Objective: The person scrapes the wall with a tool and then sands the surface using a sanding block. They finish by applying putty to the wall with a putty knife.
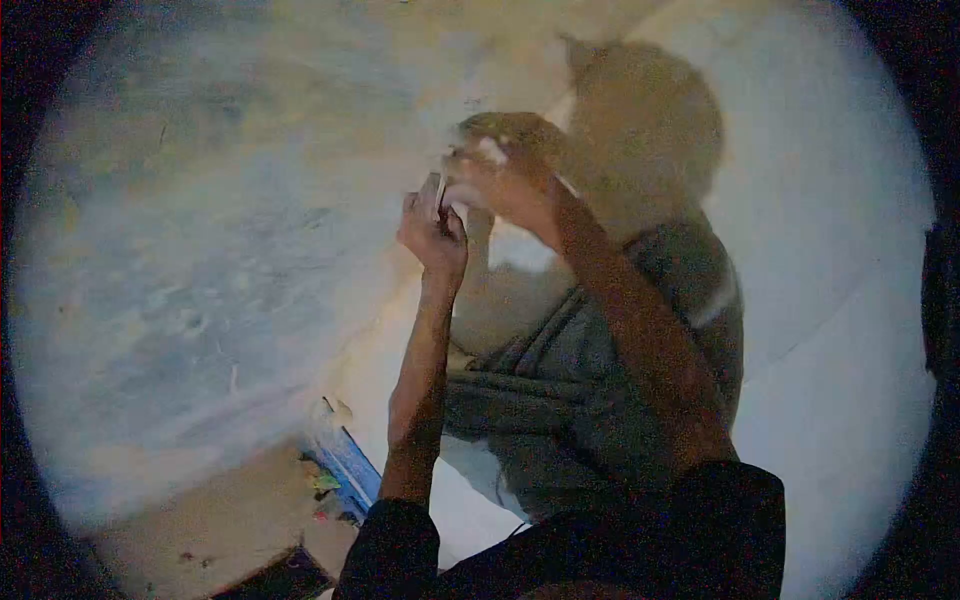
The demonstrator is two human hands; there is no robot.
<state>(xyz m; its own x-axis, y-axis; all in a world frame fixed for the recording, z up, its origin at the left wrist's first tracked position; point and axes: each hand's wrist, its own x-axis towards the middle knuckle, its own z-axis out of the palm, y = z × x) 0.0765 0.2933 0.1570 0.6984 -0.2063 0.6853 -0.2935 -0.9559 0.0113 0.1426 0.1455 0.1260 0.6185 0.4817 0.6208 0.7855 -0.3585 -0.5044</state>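
One wide pale surface [250, 150], narrowing to one thin piece [431, 198] at the fingertips

Mottled on one side and whiter on the other, the surface fills most of the view. Over it spread dark folds of cloth [540, 392], beneath and between the forearms, with a rounded brown shadow [650, 125] beyond them. A brown patch [190, 520] takes the lower left corner, and near it a blue strip [350, 475] lies slanted beside the left black sleeve [400, 535].

The two hands are close together near the upper middle. The right hand [510, 187] arches over, its fingers bent toward the piece; blur there means I cannot tell whether they grip it or only hover beside it. The left hand [432, 242] has the piece pinched between thumb and fingers, standing up from its grasp.

Pale, slim and flat, the piece looks light and fairly stiff, perhaps liable to snap if bent. It would suit a gentle pinch on its flat faces near the lower end, leaving the upper edge free for the other hand's fingertips
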